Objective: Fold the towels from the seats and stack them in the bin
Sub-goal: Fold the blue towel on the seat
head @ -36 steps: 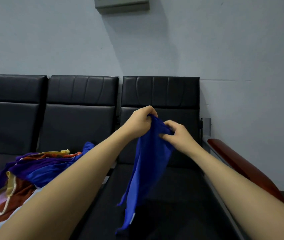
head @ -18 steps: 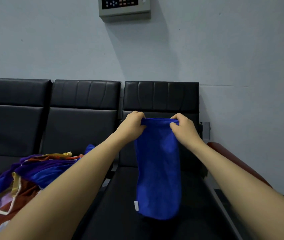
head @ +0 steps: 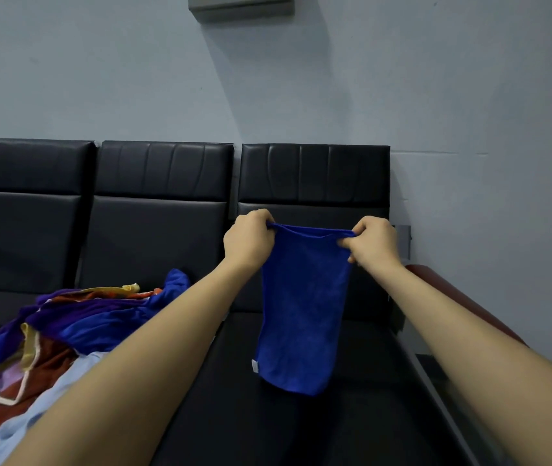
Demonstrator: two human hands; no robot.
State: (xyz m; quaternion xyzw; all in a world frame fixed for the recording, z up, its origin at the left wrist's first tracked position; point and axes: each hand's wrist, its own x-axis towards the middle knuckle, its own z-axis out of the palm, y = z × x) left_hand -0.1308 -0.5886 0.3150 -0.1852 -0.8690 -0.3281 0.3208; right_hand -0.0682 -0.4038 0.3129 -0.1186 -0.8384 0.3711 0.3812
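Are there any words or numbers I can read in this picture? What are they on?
None can be read.
White tag on the blue towel: too small to read.
Grey box on the wall: only its bottom edge shows, no text in view.

A row of black padded seats (head: 163,237) stands against a pale wall, a heap of coloured towels (head: 76,324) lying on the seat cushions at its left end.

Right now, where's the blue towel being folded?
Head view, centre-right: the blue towel hangs between the left hand and right hand, over the rightmost seat.
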